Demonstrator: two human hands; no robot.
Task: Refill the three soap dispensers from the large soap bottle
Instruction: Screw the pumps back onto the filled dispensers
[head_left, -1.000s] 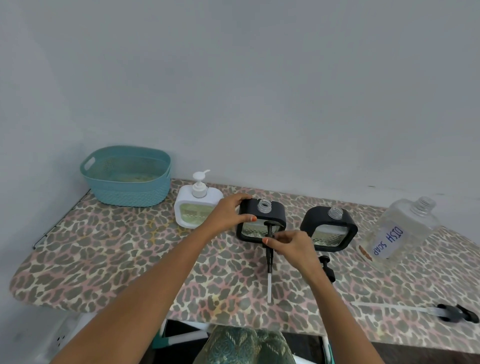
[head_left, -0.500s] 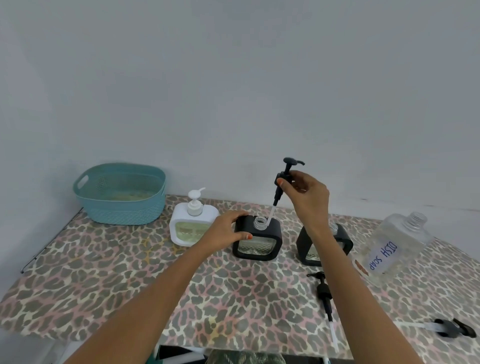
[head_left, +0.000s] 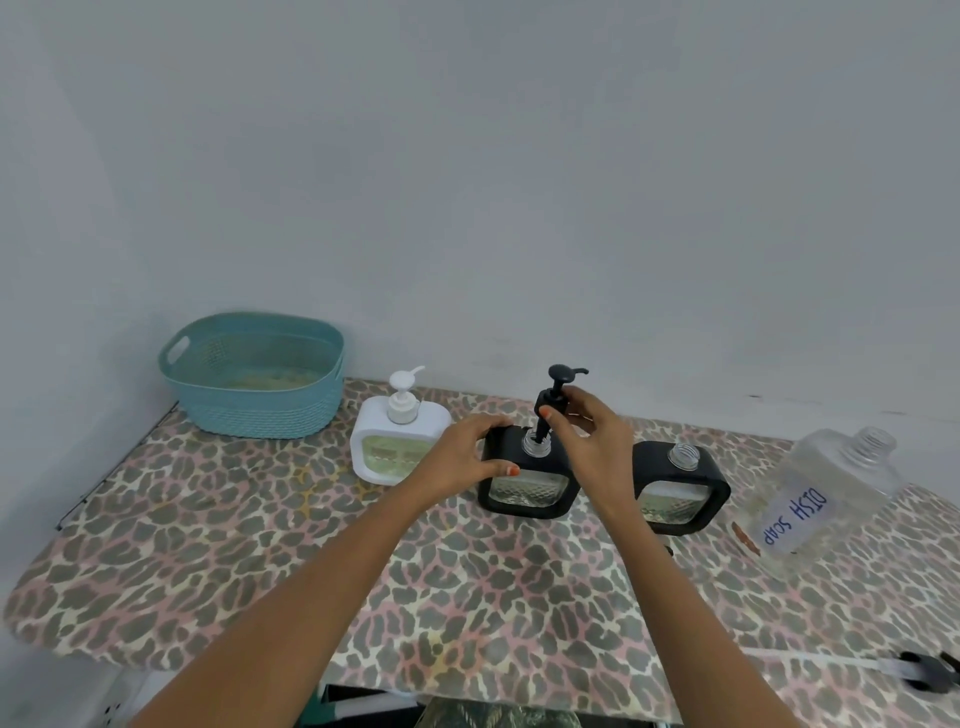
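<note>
Three soap dispensers stand in a row on the leopard-print table (head_left: 218, 561). The white dispenser (head_left: 397, 447) at the left has its pump on. My left hand (head_left: 465, 454) grips the left side of the middle black dispenser (head_left: 527, 486). My right hand (head_left: 589, 434) pinches a black pump (head_left: 553, 400) whose tube is down inside that dispenser's neck, the collar still above the threads. The right black dispenser (head_left: 680, 486) has an open neck. The large clear soap bottle (head_left: 826, 491), labelled DISH SOAP, lies tilted at the right, uncapped.
A teal basket (head_left: 254, 376) sits at the back left against the wall. Another black pump with a white tube (head_left: 924, 670) lies near the table's front right edge. The wall runs close behind the dispensers.
My right hand picked the black pump up from the table, raised it over the middle dispenser and has now lowered its tube into the neck. My left hand kept its hold on that dispenser.
</note>
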